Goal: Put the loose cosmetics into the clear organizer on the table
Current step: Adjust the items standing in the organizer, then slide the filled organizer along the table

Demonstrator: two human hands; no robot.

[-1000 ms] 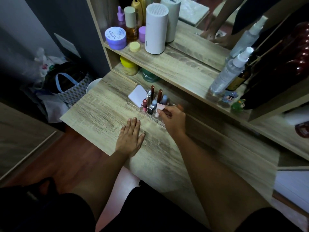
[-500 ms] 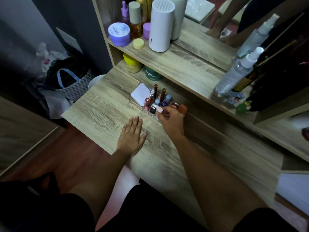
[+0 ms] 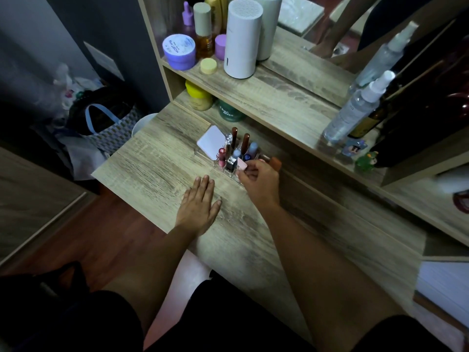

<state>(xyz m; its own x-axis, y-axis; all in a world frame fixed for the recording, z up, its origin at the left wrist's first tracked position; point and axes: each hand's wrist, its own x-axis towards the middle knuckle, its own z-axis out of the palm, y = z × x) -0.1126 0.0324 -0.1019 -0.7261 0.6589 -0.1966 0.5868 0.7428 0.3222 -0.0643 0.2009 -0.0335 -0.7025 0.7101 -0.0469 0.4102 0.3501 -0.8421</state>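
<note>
The clear organizer (image 3: 203, 154) stands on the wooden table (image 3: 157, 168) under the shelf. It holds a white compact (image 3: 212, 142) and several upright lipsticks and tubes (image 3: 234, 148). My right hand (image 3: 258, 182) is at the organizer's right end, fingers pinched on a small pale pink cosmetic (image 3: 241, 164) at the front row. An orange-brown capped item (image 3: 276, 162) shows just behind the knuckles. My left hand (image 3: 199, 205) lies flat on the table, fingers spread, holding nothing, a little in front of the organizer.
The shelf (image 3: 266, 97) above carries a white cylinder (image 3: 242, 39), a purple jar (image 3: 179, 50), bottles and a spray bottle (image 3: 352, 115). A yellow jar (image 3: 199, 96) and green jar (image 3: 229, 111) sit under it. A bag (image 3: 109, 123) stands on the floor at left.
My right hand shifted slightly toward the organizer's front right slots with the pink item; the orange-brown cap came into sight behind it. My left hand stayed flat.
</note>
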